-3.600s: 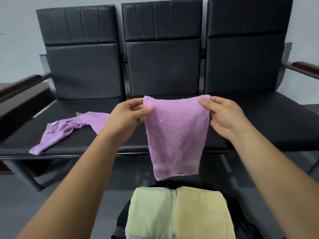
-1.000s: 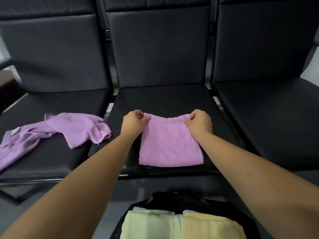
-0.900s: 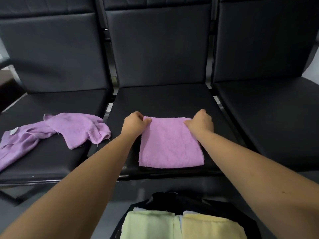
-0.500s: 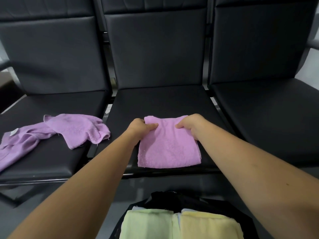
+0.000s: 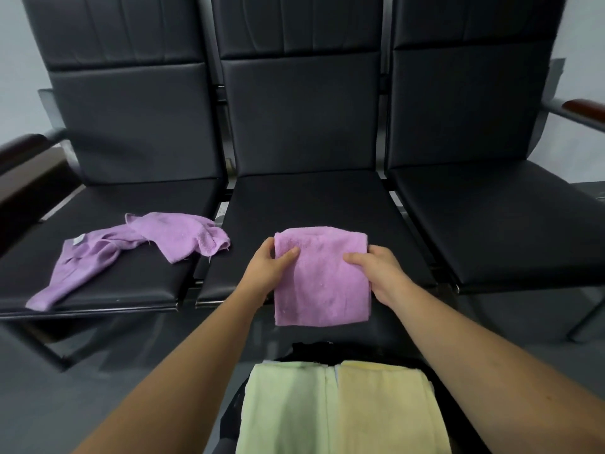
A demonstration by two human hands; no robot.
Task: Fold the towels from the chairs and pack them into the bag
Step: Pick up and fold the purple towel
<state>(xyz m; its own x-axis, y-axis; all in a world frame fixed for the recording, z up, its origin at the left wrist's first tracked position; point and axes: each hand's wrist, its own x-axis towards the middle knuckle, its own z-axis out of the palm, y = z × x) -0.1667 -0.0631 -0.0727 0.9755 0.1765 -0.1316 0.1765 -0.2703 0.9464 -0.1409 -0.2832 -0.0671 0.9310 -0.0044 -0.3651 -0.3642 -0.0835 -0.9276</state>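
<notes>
While a crumpled purple towel (image 5: 131, 253) lies at nine o'clock on a chair (image 5: 147, 285), the folded purple towel (image 5: 322, 280) is held at centre between left hand (image 5: 266, 271) and right hand (image 5: 383, 275), fingers (image 5: 355, 257) clamped on its side edges. Should either grip be loosened, the folds could be spilled open before the bag (image 5: 327, 350) at six o'clock is reached.

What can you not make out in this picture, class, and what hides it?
1. Head view: the bag is mostly covered by the green towel and yellow towel, and cut off by the bottom edge.
2. Head view: most fingers of the left hand and right hand lie under the folded purple towel; thumbs show.
3. Head view: the label on the loose purple towel is too small to read.
</notes>
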